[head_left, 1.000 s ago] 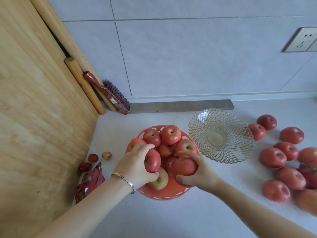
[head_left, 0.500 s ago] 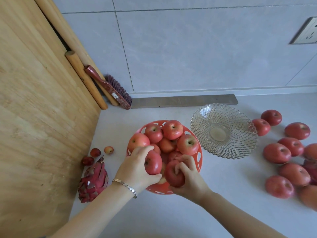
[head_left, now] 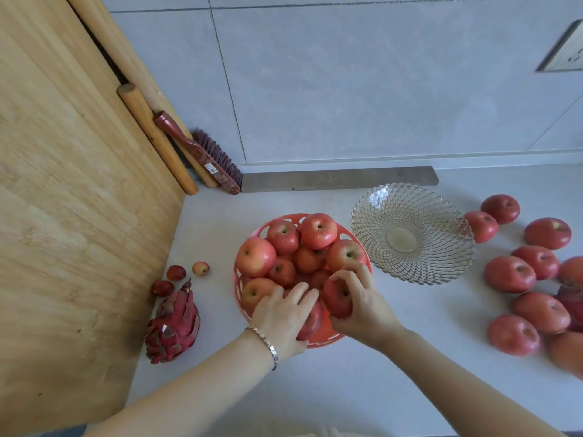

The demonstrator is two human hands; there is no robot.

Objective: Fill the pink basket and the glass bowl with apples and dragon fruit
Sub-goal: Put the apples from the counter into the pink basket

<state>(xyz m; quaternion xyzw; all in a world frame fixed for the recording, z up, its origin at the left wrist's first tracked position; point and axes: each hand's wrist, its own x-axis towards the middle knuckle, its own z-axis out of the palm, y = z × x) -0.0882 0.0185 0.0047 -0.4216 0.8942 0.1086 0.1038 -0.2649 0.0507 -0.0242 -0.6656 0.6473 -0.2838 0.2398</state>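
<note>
Both hands are closed on fruit at the near edge of the pink basket point(head_left: 244, 280). My right hand point(head_left: 362, 305) wraps one apple point(head_left: 338, 297) with fingers curled over its top and thumb underneath, stem end facing up. My left hand point(head_left: 281, 320) lies palm-down on a second apple point(head_left: 310, 321), fingers spread across its crown, thumb against its near side; most of that apple is hidden beneath the hand.

I judge the purpose of this two-handed hold to be seating: the basket is heaped, and the near-edge fruit rests close to the rim, where it could roll out. Pressing each apple against its neighbours wedges it into the pile.

Basket contents: roughly nine or ten apples, stacked above the rim. I assess this container as full or nearly so.

The glass bowl point(head_left: 375, 222) stands just beside the basket on its right, upright, with nothing in it. Loose apples point(head_left: 509, 274) lie on the counter point(head_left: 378, 373) further right, some touching each other. One dragon fruit point(head_left: 173, 323) lies well to the left of the basket, near the wooden board point(head_left: 79, 216), with three small fruits point(head_left: 176, 272) beside it. A second dragon fruit may sit at the right edge among the apples; I cannot confirm it.

Remaining work, as I judge it: fill the bowl and place the dragon fruit.
</note>
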